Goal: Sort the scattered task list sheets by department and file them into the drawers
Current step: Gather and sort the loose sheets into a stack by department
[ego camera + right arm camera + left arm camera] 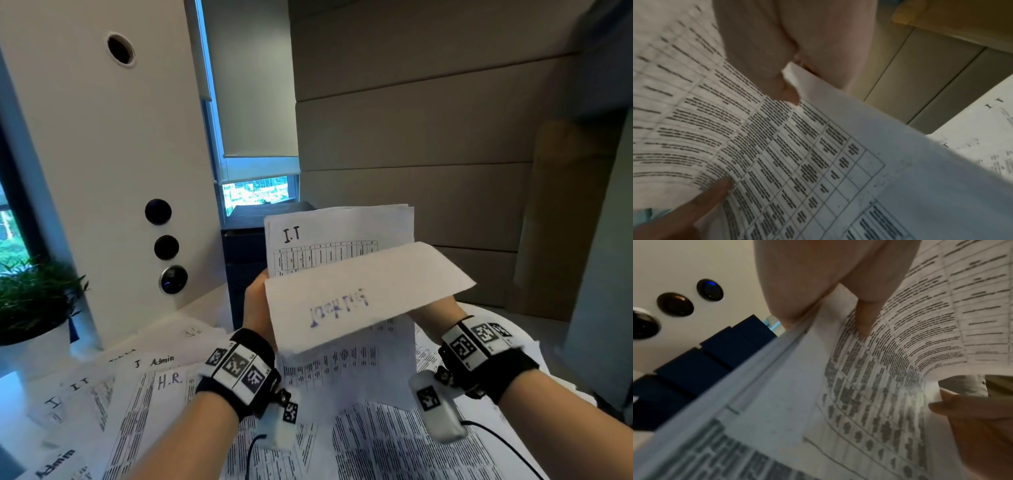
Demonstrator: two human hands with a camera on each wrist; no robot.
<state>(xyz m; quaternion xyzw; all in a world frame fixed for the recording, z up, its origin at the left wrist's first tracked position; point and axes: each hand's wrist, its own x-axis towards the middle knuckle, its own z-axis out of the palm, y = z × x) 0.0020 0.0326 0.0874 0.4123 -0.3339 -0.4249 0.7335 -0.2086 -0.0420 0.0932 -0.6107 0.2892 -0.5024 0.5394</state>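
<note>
A white table (pixel 13 380) stood against a pale column with three dark round buttons (pixel 166 246), a window (pixel 255 193) behind it and beige wall panels (pixel 411 137) toward two o'clock. Loose task list sheets (pixel 161 380) marked "H.R.", "Admin" and "I.T" lay scattered over the table from eight to five o'clock. A dark blue drawer unit (pixel 245 260) stood at twelve o'clock, just behind the raised papers, and a potted plant (pixel 37 294) sat at nine o'clock.

The left hand (pixel 257 301) held a stack of sheets (pixel 339 236) upright above the table, gripping its left edge; the top page read "I.T". In the left wrist view the thumb lay along the edge and one finger (pixel 867 316) pressed the printed face. The right hand (pixel 433 310) pinched the front sheet (pixel 363 294), which curled forward and down over the stack, handwriting showing through its back. The right wrist view showed that sheet's corner caught between thumb (pixel 756 56) and fingers.
</note>
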